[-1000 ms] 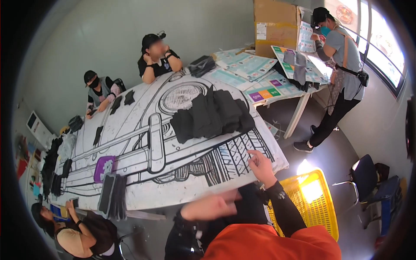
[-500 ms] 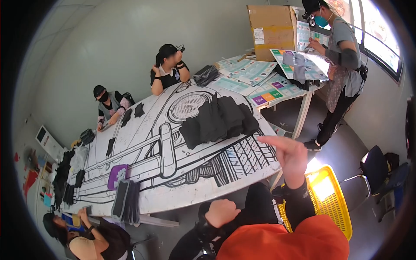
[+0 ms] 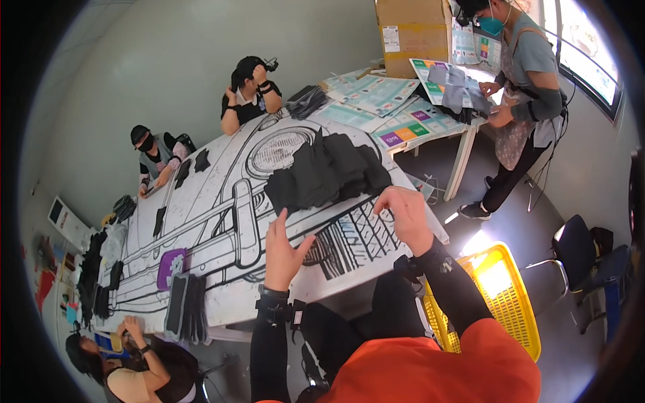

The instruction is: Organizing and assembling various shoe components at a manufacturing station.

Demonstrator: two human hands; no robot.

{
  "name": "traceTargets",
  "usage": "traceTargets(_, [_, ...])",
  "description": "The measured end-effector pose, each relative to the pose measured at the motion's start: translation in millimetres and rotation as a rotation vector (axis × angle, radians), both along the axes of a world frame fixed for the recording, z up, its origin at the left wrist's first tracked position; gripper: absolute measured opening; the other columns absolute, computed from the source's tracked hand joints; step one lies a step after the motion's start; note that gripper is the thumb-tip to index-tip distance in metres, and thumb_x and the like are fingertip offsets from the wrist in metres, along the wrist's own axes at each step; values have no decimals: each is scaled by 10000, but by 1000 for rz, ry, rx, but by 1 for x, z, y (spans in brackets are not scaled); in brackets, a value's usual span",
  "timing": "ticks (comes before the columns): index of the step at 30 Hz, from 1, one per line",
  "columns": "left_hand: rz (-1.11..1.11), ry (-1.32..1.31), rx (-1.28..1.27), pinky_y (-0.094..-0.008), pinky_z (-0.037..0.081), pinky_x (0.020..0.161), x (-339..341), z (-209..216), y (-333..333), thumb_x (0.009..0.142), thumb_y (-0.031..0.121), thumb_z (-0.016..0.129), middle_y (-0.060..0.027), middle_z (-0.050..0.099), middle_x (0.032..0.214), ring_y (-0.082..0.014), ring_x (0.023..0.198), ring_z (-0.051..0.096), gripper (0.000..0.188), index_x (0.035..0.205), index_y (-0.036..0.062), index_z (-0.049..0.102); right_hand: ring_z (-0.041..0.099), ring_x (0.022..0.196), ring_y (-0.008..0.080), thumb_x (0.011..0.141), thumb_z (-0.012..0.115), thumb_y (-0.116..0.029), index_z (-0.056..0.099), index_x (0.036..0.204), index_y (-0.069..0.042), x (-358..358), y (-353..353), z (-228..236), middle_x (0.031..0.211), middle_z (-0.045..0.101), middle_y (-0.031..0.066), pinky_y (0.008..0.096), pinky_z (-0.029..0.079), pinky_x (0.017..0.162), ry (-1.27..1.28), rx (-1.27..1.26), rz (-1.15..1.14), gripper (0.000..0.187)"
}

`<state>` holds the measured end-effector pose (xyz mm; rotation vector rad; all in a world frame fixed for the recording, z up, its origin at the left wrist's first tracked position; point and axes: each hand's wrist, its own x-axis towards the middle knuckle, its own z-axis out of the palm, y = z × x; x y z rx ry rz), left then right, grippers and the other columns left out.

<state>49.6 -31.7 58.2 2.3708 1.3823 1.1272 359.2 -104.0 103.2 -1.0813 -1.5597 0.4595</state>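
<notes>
We seem to be in a small shared workshop for handling cut, cloth-like pieces.
We see it from the big white table [image 3: 232, 292], our landmark, printed with a line drawing of a car: on it lie a pile of dark pieces [image 3: 329, 171] and, at its near left edge, a grey stack [image 3: 185, 309]. Around its left and far sides sit three people: one at the near left [image 3: 134, 369], one at the far left [image 3: 158, 158] and one at the far edge [image 3: 252, 104]. Beyond its far right side, someone in an apron [image 3: 514, 144] stands by a second table spread with printed sheets [image 3: 373, 94] and bearing a cardboard box [image 3: 413, 43]. Beside its near right corner we have a yellow basket [image 3: 521, 329].
</notes>
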Motion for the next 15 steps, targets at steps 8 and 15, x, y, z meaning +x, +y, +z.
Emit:
traceTargets(8, [123,299,158,-675,324,1120,85,-2,55,698,387,931,-262,262,1637,-494,1465,319,1192,1642,136,246,635,1111,371,938,705,-353,576,1246,42,20,138,-35,1221,639,255,430,513,964,-52,-106,-447,517])
traceTargets(15, [48,318,235,-637,362,1136,97,-20,115,854,272,826,-216,328,1627,-463,1462,354,865,1597,233,386,516,1348,460,929,692,-370,374,1516,54,6,184,-42,1455,492,354,455,433,1123,-118,-393,-318,791])
